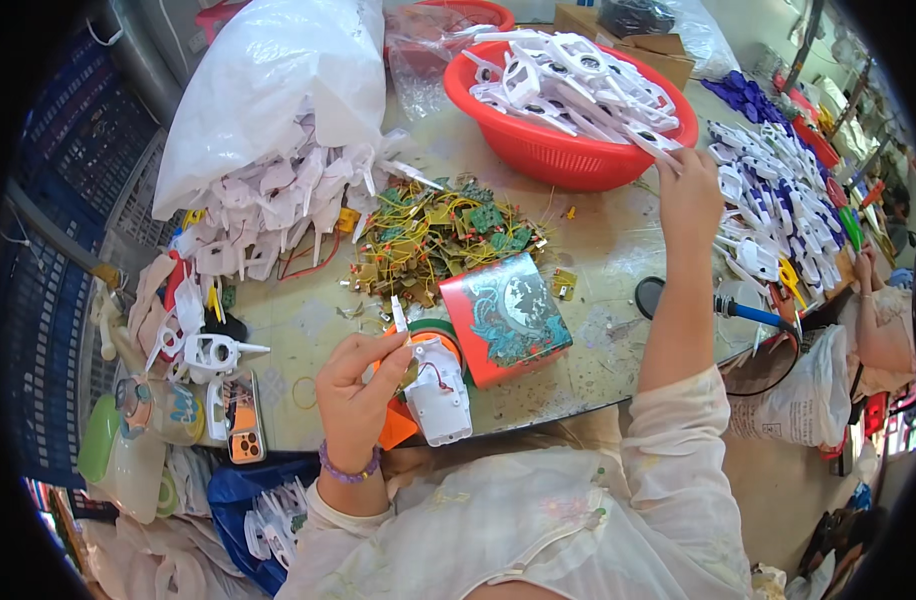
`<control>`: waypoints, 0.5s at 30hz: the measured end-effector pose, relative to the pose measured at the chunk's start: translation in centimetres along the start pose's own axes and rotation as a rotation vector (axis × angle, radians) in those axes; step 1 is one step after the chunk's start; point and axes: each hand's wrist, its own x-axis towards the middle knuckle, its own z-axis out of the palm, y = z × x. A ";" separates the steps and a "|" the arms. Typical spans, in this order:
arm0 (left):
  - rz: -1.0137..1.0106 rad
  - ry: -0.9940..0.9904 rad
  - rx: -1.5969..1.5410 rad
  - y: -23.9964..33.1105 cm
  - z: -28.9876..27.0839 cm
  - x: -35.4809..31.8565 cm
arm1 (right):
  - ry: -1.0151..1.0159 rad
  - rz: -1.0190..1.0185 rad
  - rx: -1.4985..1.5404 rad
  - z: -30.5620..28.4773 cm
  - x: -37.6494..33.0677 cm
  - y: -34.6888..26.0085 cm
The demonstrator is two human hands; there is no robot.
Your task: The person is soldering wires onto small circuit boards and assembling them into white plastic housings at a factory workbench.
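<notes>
My left hand (356, 395) is closed in a pinch round the narrow part of a white plastic shell (440, 400), held near the table's front edge. The shell's tip sticks up past my fingers, and thin dark red wire lies inside its wide end. My right hand (690, 200) reaches forward to the near right rim of a red plastic basket (568, 165). Its fingers are closed on the end of a white plastic casing (650, 142) at that rim. Many similar white casings (578, 75) with dark round openings are heaped in the basket.
A pile of green circuit boards with yellow wires (448, 235) lies mid-table, behind a red and teal box (508, 318). At the left, white parts spill from a large plastic bag (278, 90). A phone (244, 420) lies front left. More white casings (778, 195) cover the right side.
</notes>
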 end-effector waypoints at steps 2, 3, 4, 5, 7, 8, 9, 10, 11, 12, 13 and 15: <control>0.024 -0.007 0.051 -0.3 -0.5 0.1 | 0.022 -0.067 0.071 -3.9 -2.6 -2.4; 0.035 -0.002 0.070 -0.6 -0.3 0.5 | 0.008 -0.124 0.108 -4.5 -4.2 -3.2; 0.038 -0.003 0.070 -0.5 -0.5 0.4 | 0.015 -0.268 0.184 -5.4 -6.3 -4.1; 0.044 -0.016 0.064 -0.5 -0.5 0.5 | 0.027 -0.405 0.252 -6.3 -8.6 -4.7; 0.064 -0.072 0.090 0.4 0.2 0.6 | -0.052 -0.603 0.458 -7.7 -13.1 -5.2; 0.056 -0.081 0.093 0.7 0.6 0.7 | -0.094 -0.644 0.483 -7.9 -14.8 -5.4; 0.131 -0.137 0.144 1.0 0.8 0.9 | -0.136 -0.685 0.508 -7.9 -16.2 -5.5; 0.162 -0.166 0.171 1.2 0.8 1.2 | -0.146 -0.688 0.520 -7.6 -17.1 -5.6; 0.194 -0.197 0.198 1.5 0.9 1.3 | -0.201 -0.666 0.522 -7.2 -17.8 -5.7; 0.179 -0.208 0.206 1.6 0.9 1.2 | -0.254 -0.642 0.522 -7.2 -18.3 -5.8; 0.174 -0.204 0.213 1.6 1.1 1.2 | -0.299 -0.585 0.527 -7.7 -18.3 -6.2; 0.213 -0.212 0.211 1.6 1.4 1.3 | -0.229 -0.562 0.655 -7.5 -18.1 -6.6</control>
